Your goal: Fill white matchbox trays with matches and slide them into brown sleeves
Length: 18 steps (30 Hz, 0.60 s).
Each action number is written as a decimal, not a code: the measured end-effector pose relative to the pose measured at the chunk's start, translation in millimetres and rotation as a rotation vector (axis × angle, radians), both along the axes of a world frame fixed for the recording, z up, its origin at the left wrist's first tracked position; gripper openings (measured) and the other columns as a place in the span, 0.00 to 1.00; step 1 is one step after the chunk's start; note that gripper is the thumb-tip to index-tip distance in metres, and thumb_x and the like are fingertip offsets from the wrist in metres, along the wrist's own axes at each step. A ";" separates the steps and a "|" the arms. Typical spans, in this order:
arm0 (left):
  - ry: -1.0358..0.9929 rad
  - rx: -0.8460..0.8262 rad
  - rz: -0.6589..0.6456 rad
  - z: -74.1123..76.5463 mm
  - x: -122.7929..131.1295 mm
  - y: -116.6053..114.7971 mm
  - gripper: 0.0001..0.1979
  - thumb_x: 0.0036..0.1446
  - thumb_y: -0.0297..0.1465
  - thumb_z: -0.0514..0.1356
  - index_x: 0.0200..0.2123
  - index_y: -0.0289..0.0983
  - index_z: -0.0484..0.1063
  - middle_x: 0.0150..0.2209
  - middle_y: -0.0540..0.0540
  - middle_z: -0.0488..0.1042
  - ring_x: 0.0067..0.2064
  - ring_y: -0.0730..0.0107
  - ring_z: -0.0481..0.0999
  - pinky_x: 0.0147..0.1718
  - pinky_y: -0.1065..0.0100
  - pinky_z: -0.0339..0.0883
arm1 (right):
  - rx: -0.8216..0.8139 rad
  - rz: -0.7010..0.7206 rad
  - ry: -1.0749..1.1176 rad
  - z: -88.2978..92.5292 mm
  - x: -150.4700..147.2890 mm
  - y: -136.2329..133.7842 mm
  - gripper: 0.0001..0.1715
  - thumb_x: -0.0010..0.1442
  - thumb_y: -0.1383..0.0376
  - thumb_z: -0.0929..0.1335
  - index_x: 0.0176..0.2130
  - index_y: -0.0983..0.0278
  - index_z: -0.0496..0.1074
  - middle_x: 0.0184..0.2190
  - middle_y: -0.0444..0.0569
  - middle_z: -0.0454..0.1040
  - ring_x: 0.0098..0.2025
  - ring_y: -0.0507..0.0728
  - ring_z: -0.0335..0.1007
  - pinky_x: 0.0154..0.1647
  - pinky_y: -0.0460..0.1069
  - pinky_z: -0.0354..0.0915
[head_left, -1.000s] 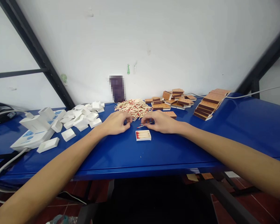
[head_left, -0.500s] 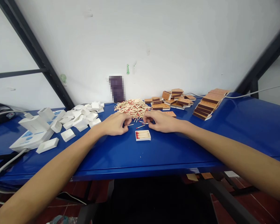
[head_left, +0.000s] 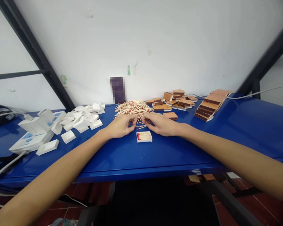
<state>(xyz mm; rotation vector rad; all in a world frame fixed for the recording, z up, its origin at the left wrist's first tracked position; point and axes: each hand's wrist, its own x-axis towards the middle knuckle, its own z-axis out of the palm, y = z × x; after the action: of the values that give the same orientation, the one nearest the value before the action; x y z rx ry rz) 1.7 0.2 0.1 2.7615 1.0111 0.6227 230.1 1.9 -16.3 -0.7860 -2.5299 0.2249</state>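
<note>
Between my two hands lie a few red-headed matches, held at their ends just in front of a large heap of matches. My left hand is closed, with thumb and fingertips pinched at the matches' left ends. From the other side my right hand pinches at their right ends, its fingers curled. Closer to me, a small white matchbox tray rests on the blue table, with several matches lying in it, red heads to the left. Exactly how many matches each hand grips is hidden.
Several white empty trays are piled at the left, beside a white power strip with plugs and cables. Brown matchbox sleeves are heaped at the back right, and a leaning row of matchboxes stands farther right.
My hands have come closer together over the loose matches. The left has moved right, carrying its match towards the others. The tray has stayed in place.
</note>
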 end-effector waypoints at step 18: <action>-0.136 0.044 0.004 7.7 -12.6 5.8 0.14 0.51 0.19 0.48 0.38 0.36 0.67 0.32 0.49 0.72 0.31 0.71 0.69 0.33 0.69 0.62 | -0.009 0.002 -0.002 2.5 0.6 -1.6 0.08 0.61 0.67 0.66 0.41 0.63 0.72 0.41 0.50 0.76 0.43 0.58 0.69 0.45 0.52 0.62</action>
<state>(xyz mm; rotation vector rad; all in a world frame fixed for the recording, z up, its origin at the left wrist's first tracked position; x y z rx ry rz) -10.9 6.0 7.8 2.7117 0.9857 0.8301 230.8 0.3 -13.9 -0.7879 -2.5331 0.2361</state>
